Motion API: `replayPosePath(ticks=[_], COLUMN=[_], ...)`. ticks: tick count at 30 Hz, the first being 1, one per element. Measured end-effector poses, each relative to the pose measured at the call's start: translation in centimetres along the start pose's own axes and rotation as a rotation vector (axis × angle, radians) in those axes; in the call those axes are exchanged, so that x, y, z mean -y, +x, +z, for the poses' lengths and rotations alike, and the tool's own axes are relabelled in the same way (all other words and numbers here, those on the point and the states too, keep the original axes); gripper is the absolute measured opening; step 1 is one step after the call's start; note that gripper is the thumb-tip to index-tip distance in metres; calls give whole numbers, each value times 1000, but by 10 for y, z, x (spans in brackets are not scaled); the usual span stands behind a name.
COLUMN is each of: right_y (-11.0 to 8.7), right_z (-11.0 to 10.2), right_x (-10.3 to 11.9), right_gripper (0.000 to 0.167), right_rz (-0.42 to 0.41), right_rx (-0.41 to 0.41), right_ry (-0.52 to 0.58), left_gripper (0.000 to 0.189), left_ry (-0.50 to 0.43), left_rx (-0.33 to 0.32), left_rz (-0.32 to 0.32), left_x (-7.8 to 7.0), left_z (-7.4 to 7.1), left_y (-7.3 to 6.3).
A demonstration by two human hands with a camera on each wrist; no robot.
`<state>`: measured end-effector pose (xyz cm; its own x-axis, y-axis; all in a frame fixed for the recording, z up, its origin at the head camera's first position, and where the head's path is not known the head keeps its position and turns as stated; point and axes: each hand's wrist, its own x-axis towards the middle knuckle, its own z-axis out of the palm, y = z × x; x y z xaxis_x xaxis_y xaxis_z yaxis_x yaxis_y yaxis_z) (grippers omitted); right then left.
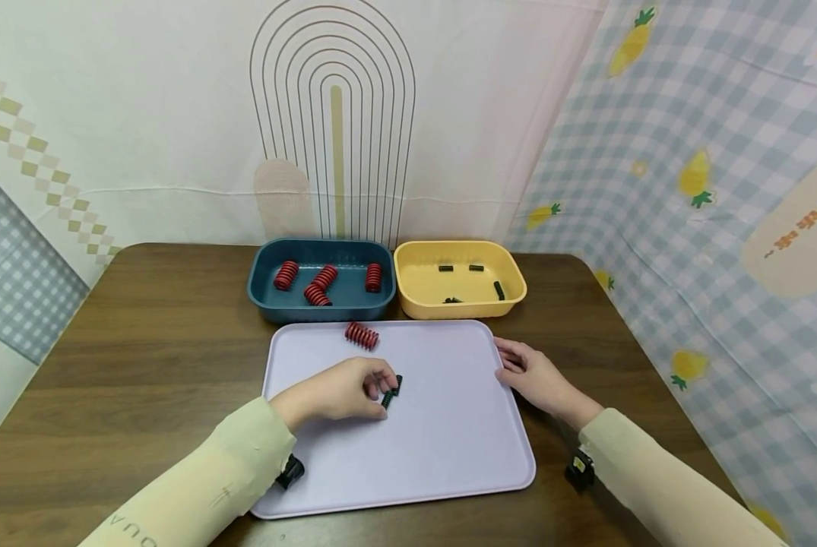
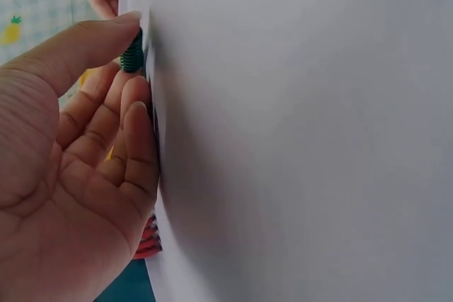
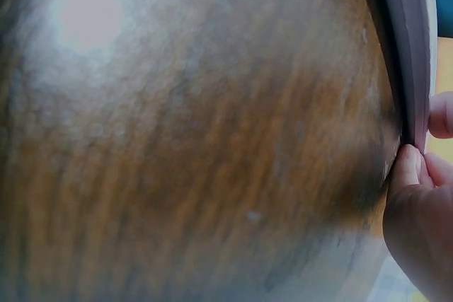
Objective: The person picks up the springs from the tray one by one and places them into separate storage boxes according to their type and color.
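My left hand is over the middle of the pale lilac tray, thumb and fingers curled about a small dark green coil spring. The left wrist view shows that green spring between the thumb tip and a fingertip. Right beside it on the tray lies another dark green spring. A larger red coil spring rests near the tray's far edge. My right hand grips the tray's right rim; in the right wrist view its fingertips pinch the rim.
Behind the tray, a dark blue bin contains several red springs. Next to it stands a yellow bin with several small dark green springs. The wooden table meets fabric hangings at the back and right.
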<state>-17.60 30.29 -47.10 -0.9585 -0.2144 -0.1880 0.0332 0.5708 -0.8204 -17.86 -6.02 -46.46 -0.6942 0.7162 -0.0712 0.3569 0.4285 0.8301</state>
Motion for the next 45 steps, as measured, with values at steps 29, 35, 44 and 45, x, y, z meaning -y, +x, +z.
replayPosePath(ticks=[29,35,44,45], right_y=[-16,-10,-1,-1], right_z=[0,-1,0,0], right_x=[40,27,2,2], right_gripper=[57,58,59,59], right_rz=[38,45,22,19], right_rx=[12,6,-6,-4], right_ry=[-3,3,2,6], left_gripper=[48,47,49,47], left_ry=[-594,-662,-892,-892], left_rx=[-352,-431,-514,-520], left_rz=[-218,-234,-220,-224], left_x=[-3,-12,-33,-35], left_z=[-12,-12,-8,-9], left_y=[11,23,59,62])
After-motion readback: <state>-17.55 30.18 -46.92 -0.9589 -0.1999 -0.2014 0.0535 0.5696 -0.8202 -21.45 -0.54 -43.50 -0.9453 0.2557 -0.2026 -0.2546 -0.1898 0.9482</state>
